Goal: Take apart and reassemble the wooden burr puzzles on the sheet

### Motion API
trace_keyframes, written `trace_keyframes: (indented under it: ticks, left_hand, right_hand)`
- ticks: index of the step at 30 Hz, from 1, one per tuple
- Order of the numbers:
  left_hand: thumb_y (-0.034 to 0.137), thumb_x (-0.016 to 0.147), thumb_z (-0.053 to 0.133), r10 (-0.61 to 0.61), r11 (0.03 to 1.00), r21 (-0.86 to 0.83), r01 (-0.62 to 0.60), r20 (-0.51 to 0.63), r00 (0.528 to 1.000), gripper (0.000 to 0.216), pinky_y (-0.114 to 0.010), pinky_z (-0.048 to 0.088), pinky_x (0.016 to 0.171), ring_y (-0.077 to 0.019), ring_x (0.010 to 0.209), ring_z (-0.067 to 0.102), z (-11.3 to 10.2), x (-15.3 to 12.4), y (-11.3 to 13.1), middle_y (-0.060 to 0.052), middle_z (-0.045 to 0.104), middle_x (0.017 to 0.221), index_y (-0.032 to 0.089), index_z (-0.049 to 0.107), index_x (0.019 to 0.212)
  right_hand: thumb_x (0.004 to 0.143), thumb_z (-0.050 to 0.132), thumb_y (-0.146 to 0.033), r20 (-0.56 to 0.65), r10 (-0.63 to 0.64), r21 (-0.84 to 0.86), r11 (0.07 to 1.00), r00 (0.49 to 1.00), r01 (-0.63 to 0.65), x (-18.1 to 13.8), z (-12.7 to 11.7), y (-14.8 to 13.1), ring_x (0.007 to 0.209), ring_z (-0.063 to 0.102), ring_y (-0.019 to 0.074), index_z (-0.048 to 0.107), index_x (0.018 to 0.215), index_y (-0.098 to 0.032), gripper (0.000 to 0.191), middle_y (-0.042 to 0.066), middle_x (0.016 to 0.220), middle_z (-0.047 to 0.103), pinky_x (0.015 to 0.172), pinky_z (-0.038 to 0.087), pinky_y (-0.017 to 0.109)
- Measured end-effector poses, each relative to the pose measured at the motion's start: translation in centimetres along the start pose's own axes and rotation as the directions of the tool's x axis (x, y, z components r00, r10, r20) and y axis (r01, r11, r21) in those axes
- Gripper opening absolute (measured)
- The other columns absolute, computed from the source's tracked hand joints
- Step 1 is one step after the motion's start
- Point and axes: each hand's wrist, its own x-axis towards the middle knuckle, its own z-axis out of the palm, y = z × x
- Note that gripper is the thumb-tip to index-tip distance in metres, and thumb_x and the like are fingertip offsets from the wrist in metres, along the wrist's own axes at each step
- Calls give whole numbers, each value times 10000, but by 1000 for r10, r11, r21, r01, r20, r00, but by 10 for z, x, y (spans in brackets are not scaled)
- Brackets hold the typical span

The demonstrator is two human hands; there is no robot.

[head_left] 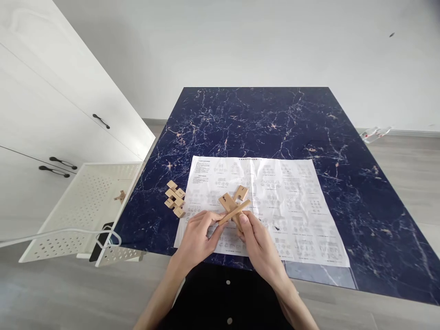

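Your left hand [198, 233] and right hand [258, 236] each pinch the crossed blocks [234, 212] above the sheet [292, 220]; best hold them lightly, line them up squarely, and avoid forcing.

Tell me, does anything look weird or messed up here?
Yes: the big printed sheet on the blue table is creased, not smooth, and a small dark mark stands out on the pale wall. I see nothing spilled.
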Motion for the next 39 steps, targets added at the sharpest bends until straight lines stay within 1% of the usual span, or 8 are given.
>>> trace_keyframes:
  ticks: [4, 12, 19, 22, 24, 28, 31, 39]
  left_hand:
    - [166, 1073, 678, 43, 999, 12, -43, -28, 999, 67, -307, 628, 779, -195, 916, 810, -1, 0, -1, -40, 841, 1041, 224, 644, 1063]
    - [140, 1055, 678, 127, 992, 1, -127, -8, 992, 98, -351, 644, 835, -234, 994, 830, -3, 1, -3, -70, 859, 1129, 231, 678, 1091]
    - [145, 1048, 687, 86, 996, -28, -87, -18, 996, 103, -361, 631, 881, -241, 1046, 825, -3, 0, -1, -64, 856, 1164, 241, 670, 1080]
    - [253, 1050, 708, 0, 997, -78, 0, 0, 1000, 147, -369, 627, 912, -253, 1055, 818, -4, -3, 1, -72, 840, 1160, 248, 673, 1192]
    - [468, 1004, 777, -68, 987, -145, 72, 36, 997, 422, -406, 621, 968, -291, 1116, 800, -4, -5, 1, -93, 817, 1204, 251, 624, 1332]
    - [872, 966, 533, -125, 929, -346, 135, 50, 991, 803, -484, 596, 1041, -333, 1188, 744, -7, -5, 6, -160, 740, 1337, 230, 571, 1447]
    - [785, 1086, 296, -181, 881, -429, 197, 78, 980, 744, -497, 573, 1075, -325, 1214, 711, -10, -2, 12, -174, 706, 1392, 228, 622, 1457]
    - [718, 1079, 489, -149, 735, -626, 259, 223, 963, 560, -423, 625, 856, -282, 986, 710, -13, -5, 7, -134, 713, 1099, 234, 768, 1127]
  right_hand:
    - [1168, 405, -577, 117, -21, 53, 998, 993, 14, 0, -5, -2, 646, 378, 150, 501, 927, -252, 416, -38, 765, 426, 597, 356, 302]
    - [1165, 410, -563, 63, 7, -106, 994, 998, 0, -4, -6, -3, 589, 399, 142, 479, 876, -252, 430, -44, 708, 481, 571, 333, 301]
    - [1158, 437, -560, 91, -1, -14, 1000, 996, 2, -4, -6, -2, 645, 499, 169, 525, 910, -256, 402, -11, 749, 588, 628, 428, 308]
    - [1144, 464, -593, 132, 2, 100, 995, 991, -15, -4, -6, -4, 653, 485, 169, 552, 956, -251, 401, -20, 739, 572, 655, 442, 315]
    - [1129, 497, -614, 195, 27, 213, 975, 980, -69, -4, -6, -6, 636, 464, 160, 575, 985, -243, 406, -33, 717, 547, 654, 434, 314]
    - [1111, 573, -602, 398, 49, 487, 835, 916, -257, -4, -6, -7, 553, 370, 120, 602, 967, -225, 405, -64, 653, 473, 583, 379, 288]
    - [1111, 621, -532, 550, -55, 643, 665, 833, -380, -4, -2, -4, 494, 278, 89, 590, 871, -212, 402, -85, 610, 394, 513, 313, 260]
    - [1007, 775, -558, 716, -128, 662, 436, 686, -609, -3, 22, 4, 445, 159, 83, 636, 1020, -225, 361, -131, 539, 319, 426, 190, 228]
